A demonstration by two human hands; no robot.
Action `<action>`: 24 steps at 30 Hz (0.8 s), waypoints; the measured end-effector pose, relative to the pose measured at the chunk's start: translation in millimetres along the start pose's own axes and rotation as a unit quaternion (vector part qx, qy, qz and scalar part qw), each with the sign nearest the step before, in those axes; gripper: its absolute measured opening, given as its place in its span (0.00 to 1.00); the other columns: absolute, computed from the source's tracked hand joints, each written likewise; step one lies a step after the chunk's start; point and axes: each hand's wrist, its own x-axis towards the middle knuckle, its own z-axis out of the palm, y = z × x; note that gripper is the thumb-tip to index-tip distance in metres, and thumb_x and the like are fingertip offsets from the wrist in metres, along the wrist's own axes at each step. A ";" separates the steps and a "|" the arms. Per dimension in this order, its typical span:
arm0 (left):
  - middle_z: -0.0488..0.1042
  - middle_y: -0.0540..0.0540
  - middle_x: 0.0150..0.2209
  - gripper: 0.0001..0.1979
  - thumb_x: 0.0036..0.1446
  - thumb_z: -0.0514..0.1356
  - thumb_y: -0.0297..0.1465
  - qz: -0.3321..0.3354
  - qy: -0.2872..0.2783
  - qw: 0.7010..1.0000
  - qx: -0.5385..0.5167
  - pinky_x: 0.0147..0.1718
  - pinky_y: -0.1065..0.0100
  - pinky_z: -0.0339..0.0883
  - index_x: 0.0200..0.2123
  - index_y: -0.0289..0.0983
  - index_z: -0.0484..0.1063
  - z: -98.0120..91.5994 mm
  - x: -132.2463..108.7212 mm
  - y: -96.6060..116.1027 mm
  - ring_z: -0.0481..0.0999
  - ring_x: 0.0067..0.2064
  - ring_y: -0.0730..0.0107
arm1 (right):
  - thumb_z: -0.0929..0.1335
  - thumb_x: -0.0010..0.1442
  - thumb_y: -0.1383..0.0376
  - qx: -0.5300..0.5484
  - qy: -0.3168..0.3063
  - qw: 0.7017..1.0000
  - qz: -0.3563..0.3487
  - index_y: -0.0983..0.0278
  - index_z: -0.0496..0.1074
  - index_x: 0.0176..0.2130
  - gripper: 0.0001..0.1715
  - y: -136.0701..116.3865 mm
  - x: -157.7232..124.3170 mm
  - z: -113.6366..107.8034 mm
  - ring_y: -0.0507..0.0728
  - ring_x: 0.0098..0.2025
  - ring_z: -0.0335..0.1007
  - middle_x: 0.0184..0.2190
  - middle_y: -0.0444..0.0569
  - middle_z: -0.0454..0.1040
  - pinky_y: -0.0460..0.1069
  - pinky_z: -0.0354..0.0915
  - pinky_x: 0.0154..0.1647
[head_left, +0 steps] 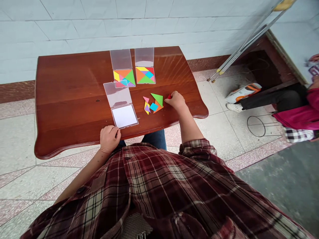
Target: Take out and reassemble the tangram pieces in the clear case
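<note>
My right hand (pixel 176 100) pinches a red tangram piece (pixel 169 97) at the right of the loose pieces. Beside it lie a green triangle (pixel 158 99), an orange piece (pixel 159 105) and a blue square (pixel 153 107), partly overlapping. Pink (pixel 146 99), purple (pixel 147 108) and yellow pieces lie bunched just left of these. My left hand (pixel 109 137) rests with curled fingers at the table's front edge, by the corner of an open clear case (pixel 124 116) with a white base. Whether its fingers hold anything is hidden.
Behind stand two open cases filled with coloured tangram pieces, a left one (pixel 124 78) and a right one (pixel 145 75). The brown wooden table (pixel 67 99) meets a tiled wall. Crutches (pixel 239 49) lean at the right, where a seated person's leg (pixel 271 98) shows near a wire stand (pixel 256 126).
</note>
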 end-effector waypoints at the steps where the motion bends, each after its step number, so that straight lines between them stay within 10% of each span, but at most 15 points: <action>1: 0.75 0.42 0.33 0.09 0.62 0.56 0.31 0.003 -0.002 1.000 0.001 0.35 0.61 0.57 0.31 0.39 0.74 -0.3 0.1 0.3 0.71 0.35 0.60 | 0.74 0.51 0.60 0.024 -0.004 1.000 0.002 0.67 0.71 0.45 0.23 4.1 1.7 0.1 0.63 0.46 0.72 0.43 0.57 0.76 0.55 0.67 0.48; 9: 0.75 0.43 0.32 0.10 0.63 0.55 0.30 0.015 -0.004 1.000 0.011 0.35 0.62 0.57 0.31 0.38 0.74 -1.8 0.3 3.4 0.71 0.35 0.60 | 0.70 0.53 0.67 0.265 0.005 0.963 -0.045 0.63 0.65 0.24 0.11 7.5 -10.4 -7.2 0.48 0.24 0.57 0.19 0.38 0.62 0.46 0.56 0.28; 16: 0.75 0.42 0.33 0.11 0.65 0.53 0.31 0.004 -0.034 0.999 0.004 0.36 0.60 0.58 0.33 0.38 0.75 -3.0 1.6 5.6 0.71 0.36 0.59 | 0.69 0.57 0.73 0.432 -0.267 0.850 -0.136 0.62 0.67 0.35 0.08 -114.9 -91.9 27.7 0.48 0.21 0.67 0.20 0.36 0.69 0.43 0.66 0.24; 24: 0.75 0.40 0.34 0.12 0.65 0.53 0.31 -0.015 -0.063 0.998 -0.010 0.36 0.58 0.59 0.34 0.38 0.76 -1.9 1.6 8.0 0.71 0.37 0.58 | 0.65 0.64 0.71 0.288 -0.213 0.916 -0.184 0.61 0.65 0.45 0.09 -171.3 -110.4 70.5 0.54 0.30 0.77 0.24 0.39 0.73 0.49 0.74 0.35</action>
